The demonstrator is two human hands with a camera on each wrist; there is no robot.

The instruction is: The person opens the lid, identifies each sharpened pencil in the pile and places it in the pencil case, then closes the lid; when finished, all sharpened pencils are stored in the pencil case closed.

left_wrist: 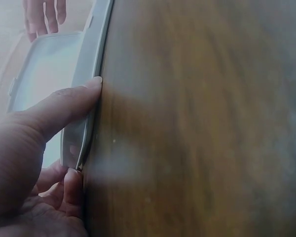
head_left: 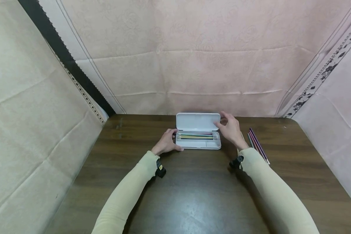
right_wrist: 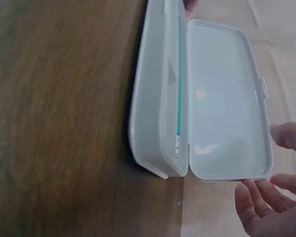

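Observation:
A white pencil case [head_left: 198, 144] lies on the table with its lid [head_left: 197, 121] raised at the back. Several slim pencils [head_left: 194, 136] lie side by side along its rear part; one green pencil [right_wrist: 179, 79] shows in the right wrist view. My left hand [head_left: 167, 141] grips the case's left end, thumb along the front edge and other fingers curled at the end. At the lid's right edge is my right hand [head_left: 230, 128], its fingertips touching the rim and its fingers spread; the thumb is close to the lid's upper corner.
Several dark and purple pencils [head_left: 258, 144] lie on the brown table [head_left: 187, 188] right of the case, partly hidden by my right forearm. Pale cloth [head_left: 199, 71] hangs behind the table's back edge and along both sides.

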